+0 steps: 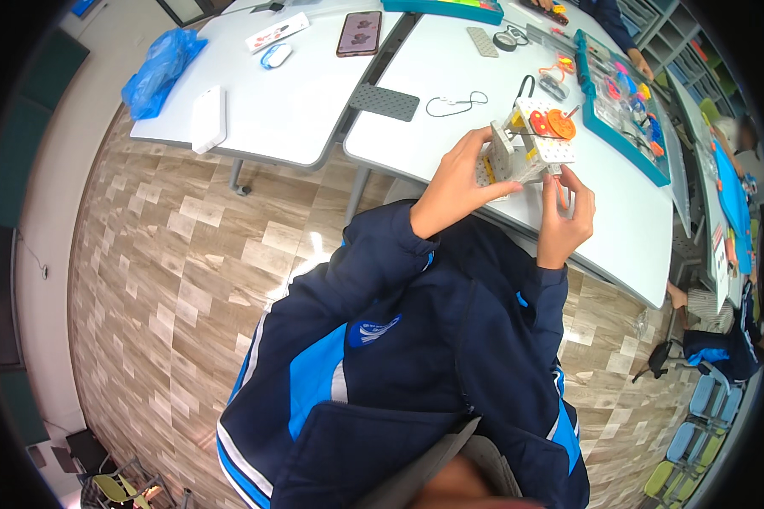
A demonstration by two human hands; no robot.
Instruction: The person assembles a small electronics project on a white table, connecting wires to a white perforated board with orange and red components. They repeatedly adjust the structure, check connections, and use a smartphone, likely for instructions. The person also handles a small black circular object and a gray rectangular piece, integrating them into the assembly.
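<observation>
Nearest, at the five o'clock corner of a white, perforated plastic assembly (501, 153), the right hand (569, 219) is held with its fingers bent close together; whether anything is clamped there cannot be told. Should a small part be let slip, it could be lost over the near edge of the smooth white table (620, 242), at six o'clock. By the left hand (461, 188) the assembly's eight o'clock side is gripped, thumb and fingers spread around it. Through uneven squeezing, a joint could be popped loose or the round orange disc (561, 125) knocked askew. If the assembly were swung wide, the teal-walled parts tray (621, 148) could be struck at two o'clock, or the thin black cable loop (457, 104) snagged at ten.
</observation>
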